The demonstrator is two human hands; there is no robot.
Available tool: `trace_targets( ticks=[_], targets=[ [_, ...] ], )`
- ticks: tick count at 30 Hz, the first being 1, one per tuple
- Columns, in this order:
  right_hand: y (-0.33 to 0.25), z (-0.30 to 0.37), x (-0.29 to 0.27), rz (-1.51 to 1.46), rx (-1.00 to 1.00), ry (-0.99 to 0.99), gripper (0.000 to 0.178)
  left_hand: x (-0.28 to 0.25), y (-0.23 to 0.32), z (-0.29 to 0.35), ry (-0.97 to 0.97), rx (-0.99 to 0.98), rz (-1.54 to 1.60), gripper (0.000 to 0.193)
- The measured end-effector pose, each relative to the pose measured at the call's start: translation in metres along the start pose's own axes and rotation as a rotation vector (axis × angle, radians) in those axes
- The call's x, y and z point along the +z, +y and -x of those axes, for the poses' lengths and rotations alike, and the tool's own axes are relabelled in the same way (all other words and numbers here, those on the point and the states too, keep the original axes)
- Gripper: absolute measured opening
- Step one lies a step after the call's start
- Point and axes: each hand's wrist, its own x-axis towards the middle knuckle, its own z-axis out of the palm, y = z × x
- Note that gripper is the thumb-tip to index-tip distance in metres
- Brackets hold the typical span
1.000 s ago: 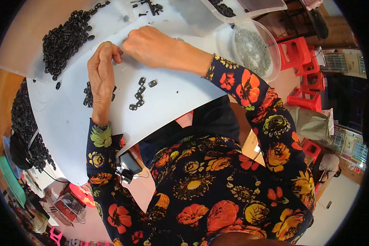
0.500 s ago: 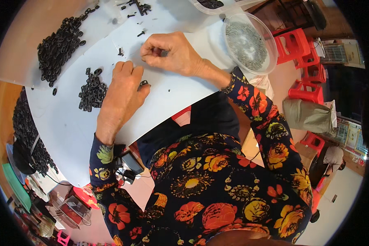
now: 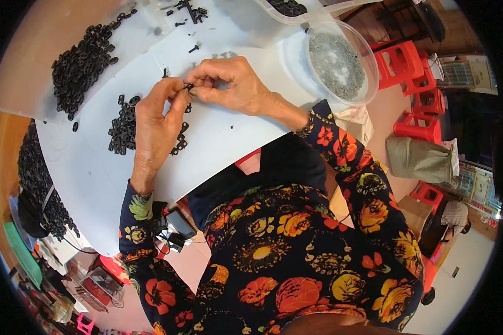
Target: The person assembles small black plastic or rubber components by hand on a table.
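Both hands meet over the white tabletop [image 3: 229,139]. My left hand [image 3: 157,123] pinches a small black plastic part [image 3: 189,86] between thumb and forefinger. From the other side my right hand [image 3: 232,86] closes its fingertips on the same part; its exact shape is too small to tell. Beside my left hand lies a pile of small black oval pieces [image 3: 122,129], and several more black pieces [image 3: 180,142] show at its thumb side. A larger heap of black oval pieces [image 3: 81,64] spreads at the far left. Small black pins [image 3: 194,48] lie beyond the hands.
A round clear tub [image 3: 341,33] of small silvery metal pieces [image 3: 335,67] stands at the right. Behind it is a clear bin [image 3: 318,11] with black parts. Red plastic stools [image 3: 399,61] and a grey-green sack [image 3: 419,159] are on the floor at right.
My left hand has turned and lifted off the loose pieces, uncovering some. My right hand has shifted down slightly, and the fingertips of both hands now meet at one small black part.
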Motion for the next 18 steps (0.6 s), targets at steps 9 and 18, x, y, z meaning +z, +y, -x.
trace_targets(
  ticks=[9, 18],
  targets=[
    [0.0, -0.008, 0.008, -0.107, 0.04, 0.054, 0.015, -0.006, -0.011, 0.0, 0.126, -0.013, 0.223, 0.01],
    [0.006, -0.009, 0.016, -0.321, 0.148, 0.061, 0.01, -0.001, -0.002, 0.002, 0.116, -0.132, 0.523, 0.012]
  ],
)
